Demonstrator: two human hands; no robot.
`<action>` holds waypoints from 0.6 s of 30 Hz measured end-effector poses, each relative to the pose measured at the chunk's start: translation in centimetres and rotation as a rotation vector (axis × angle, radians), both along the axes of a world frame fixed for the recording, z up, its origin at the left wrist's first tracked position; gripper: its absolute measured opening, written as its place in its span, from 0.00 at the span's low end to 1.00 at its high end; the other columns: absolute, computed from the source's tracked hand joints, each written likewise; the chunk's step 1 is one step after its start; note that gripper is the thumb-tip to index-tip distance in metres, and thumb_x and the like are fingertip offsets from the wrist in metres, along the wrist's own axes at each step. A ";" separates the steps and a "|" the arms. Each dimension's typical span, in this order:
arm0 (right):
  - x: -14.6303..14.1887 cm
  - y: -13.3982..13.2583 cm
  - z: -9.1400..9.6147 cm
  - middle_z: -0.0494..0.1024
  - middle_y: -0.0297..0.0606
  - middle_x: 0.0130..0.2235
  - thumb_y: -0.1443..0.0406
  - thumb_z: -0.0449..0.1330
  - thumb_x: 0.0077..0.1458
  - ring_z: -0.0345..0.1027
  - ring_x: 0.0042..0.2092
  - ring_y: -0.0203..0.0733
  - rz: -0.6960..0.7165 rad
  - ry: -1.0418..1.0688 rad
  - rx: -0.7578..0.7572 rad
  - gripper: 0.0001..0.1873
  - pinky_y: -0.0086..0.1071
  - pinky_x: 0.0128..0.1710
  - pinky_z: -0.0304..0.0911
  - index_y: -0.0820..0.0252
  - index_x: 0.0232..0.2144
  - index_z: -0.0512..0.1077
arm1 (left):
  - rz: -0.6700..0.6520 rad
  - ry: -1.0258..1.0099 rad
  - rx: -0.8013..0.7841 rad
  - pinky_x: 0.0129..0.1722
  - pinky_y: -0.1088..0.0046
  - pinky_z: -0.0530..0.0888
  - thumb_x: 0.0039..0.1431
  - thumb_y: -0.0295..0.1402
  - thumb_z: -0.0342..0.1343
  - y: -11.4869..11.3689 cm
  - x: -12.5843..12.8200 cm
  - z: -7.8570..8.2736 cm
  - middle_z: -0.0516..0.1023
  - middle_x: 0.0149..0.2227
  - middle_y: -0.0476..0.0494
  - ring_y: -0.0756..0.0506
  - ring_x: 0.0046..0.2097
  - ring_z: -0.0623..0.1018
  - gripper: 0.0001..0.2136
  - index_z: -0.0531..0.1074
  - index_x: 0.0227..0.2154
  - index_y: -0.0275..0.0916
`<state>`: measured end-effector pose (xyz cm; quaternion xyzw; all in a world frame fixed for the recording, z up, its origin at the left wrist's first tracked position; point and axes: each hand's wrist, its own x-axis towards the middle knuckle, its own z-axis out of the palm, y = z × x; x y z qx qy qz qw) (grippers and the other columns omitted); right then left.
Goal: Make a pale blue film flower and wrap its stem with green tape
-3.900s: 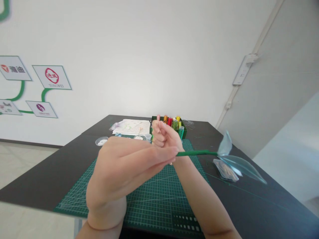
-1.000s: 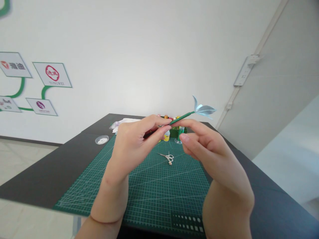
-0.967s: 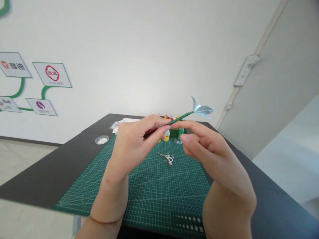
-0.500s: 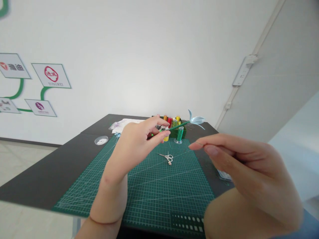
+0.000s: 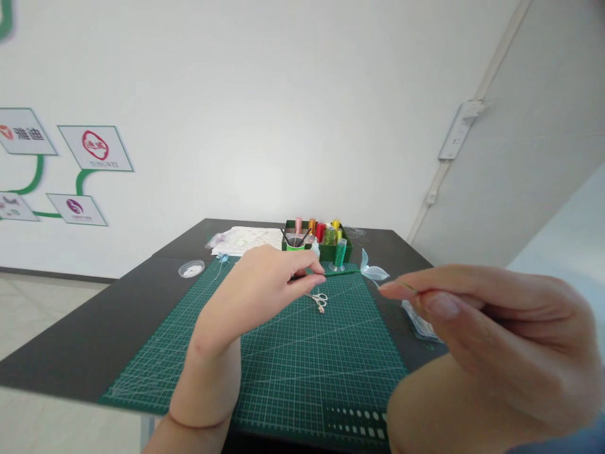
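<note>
Pinching the green stem (image 5: 340, 272) between thumb and fingers, the left hand (image 5: 265, 287) held it low over the cutting mat (image 5: 307, 366) at mid-frame, with its pale blue leaves (image 5: 373, 272) pointing right. The right hand (image 5: 491, 328), at lower right, pinched a thin strand (image 5: 410, 288) near the leaves. The step looked like working that strand at the leaf end; any next move called for a steady stem and a tight pinch
</note>
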<state>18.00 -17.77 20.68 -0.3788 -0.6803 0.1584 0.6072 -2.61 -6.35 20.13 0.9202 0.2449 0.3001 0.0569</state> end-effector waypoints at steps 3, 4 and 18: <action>-0.2 0.4 -0.4 0.59 0.26 0.13 0.63 0.64 0.61 0.43 0.16 0.32 -0.066 0.053 0.052 0.09 0.31 0.15 0.43 0.42 0.38 0.84 | -0.044 0.118 0.014 0.26 0.76 0.61 0.65 0.32 0.58 -0.2 0.2 -0.2 0.78 0.23 0.57 0.53 0.24 0.73 0.05 0.79 0.35 0.43; -0.2 0.7 -0.5 0.57 0.26 0.14 0.64 0.64 0.61 0.43 0.16 0.32 -0.090 0.057 0.063 0.09 0.31 0.15 0.44 0.43 0.38 0.84 | -0.060 0.146 0.019 0.26 0.76 0.61 0.65 0.32 0.58 -0.3 0.2 -0.3 0.78 0.23 0.57 0.53 0.23 0.72 0.05 0.79 0.34 0.43; 0.8 7.5 -0.7 0.59 0.26 0.16 0.61 0.63 0.60 0.47 0.20 0.31 -0.046 0.076 -0.075 0.10 0.30 0.21 0.48 0.55 0.37 0.85 | -0.104 0.243 0.060 0.27 0.76 0.62 0.70 0.35 0.54 -2.9 -1.1 -0.4 0.81 0.30 0.57 0.52 0.28 0.78 0.06 0.75 0.38 0.45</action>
